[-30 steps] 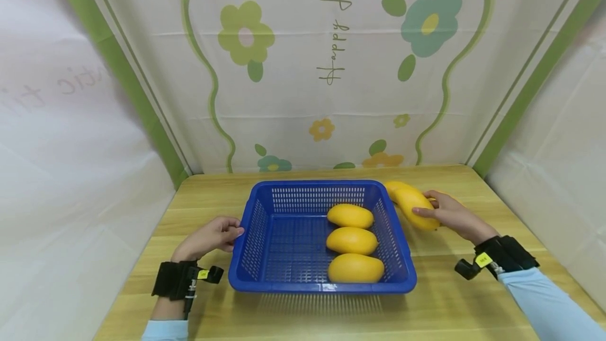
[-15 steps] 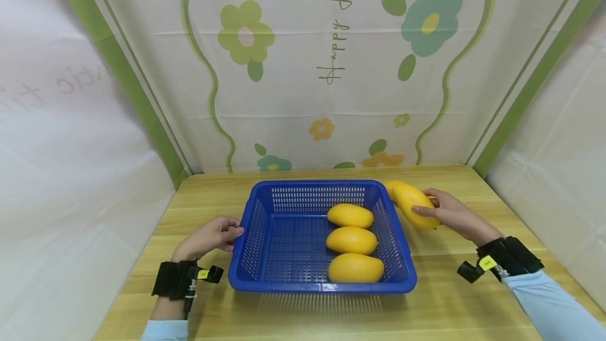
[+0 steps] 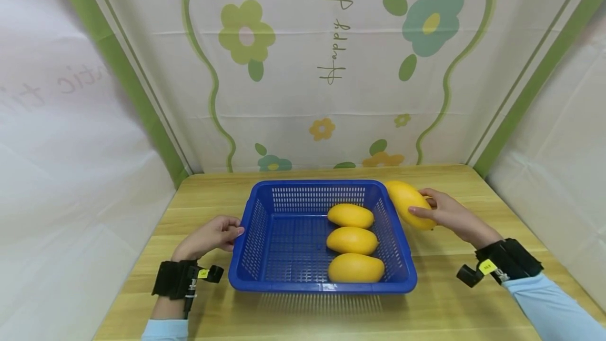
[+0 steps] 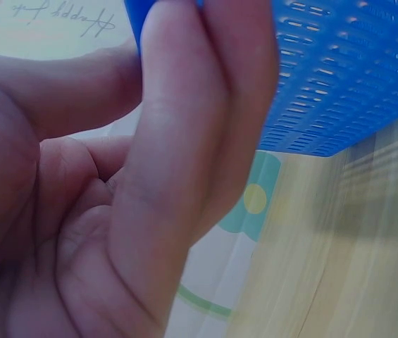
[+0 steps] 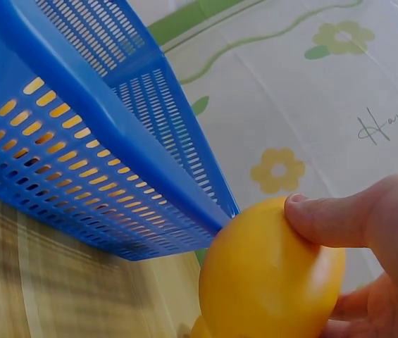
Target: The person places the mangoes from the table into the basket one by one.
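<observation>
Nearest of all, three mangoes (image 3: 352, 241) lay in a row along the right side of the blue basket (image 3: 293, 283), whose left half was bare. At the basket's left wall the left hand (image 3: 208, 237) rested with curled fingers touching the rim; whether it actually gripped the plastic could not be told. Just beyond the basket's far right corner, the right hand (image 3: 450, 214) held a fourth mango (image 3: 408, 203) lifted off the wooden table (image 3: 450, 299), thumb (image 5: 339, 215) on top and fingers wrapped round its middle. The fruit looked plump, smooth and fairly heavy, its skin likely slick and easy to bruise, so a broad grip round the thick middle seemed wiser than a pinch at a tip. The rim beside it stood as the one edge to pass over, with open room on the basket's left half.
</observation>
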A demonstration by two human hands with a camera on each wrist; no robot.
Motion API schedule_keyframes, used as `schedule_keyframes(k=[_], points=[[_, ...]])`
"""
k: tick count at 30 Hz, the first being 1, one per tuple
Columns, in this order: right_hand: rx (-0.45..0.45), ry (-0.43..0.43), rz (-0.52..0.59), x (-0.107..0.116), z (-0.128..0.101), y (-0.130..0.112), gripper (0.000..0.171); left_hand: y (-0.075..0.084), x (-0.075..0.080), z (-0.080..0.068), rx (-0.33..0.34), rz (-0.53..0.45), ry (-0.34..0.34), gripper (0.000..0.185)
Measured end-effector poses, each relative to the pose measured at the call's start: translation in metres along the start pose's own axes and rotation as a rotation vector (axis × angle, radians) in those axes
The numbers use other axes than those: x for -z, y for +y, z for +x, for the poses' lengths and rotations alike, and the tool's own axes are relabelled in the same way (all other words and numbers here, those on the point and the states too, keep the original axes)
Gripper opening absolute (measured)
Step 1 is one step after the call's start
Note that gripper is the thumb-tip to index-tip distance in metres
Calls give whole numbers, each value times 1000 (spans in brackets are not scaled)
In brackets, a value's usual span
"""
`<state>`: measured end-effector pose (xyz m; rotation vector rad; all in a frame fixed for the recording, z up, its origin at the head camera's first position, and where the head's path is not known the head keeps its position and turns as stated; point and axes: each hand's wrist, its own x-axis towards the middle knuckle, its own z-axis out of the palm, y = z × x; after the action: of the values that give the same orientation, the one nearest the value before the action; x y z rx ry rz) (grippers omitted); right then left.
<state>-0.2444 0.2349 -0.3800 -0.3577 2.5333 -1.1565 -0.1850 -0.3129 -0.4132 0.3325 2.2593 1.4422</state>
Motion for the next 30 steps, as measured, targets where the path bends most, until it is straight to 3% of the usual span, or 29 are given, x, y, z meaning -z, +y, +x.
schedule_keyframes(k=[30], points=[[34,1,-23,-5,-6,-24,79,-1,0,1,0,-10,-6,23]])
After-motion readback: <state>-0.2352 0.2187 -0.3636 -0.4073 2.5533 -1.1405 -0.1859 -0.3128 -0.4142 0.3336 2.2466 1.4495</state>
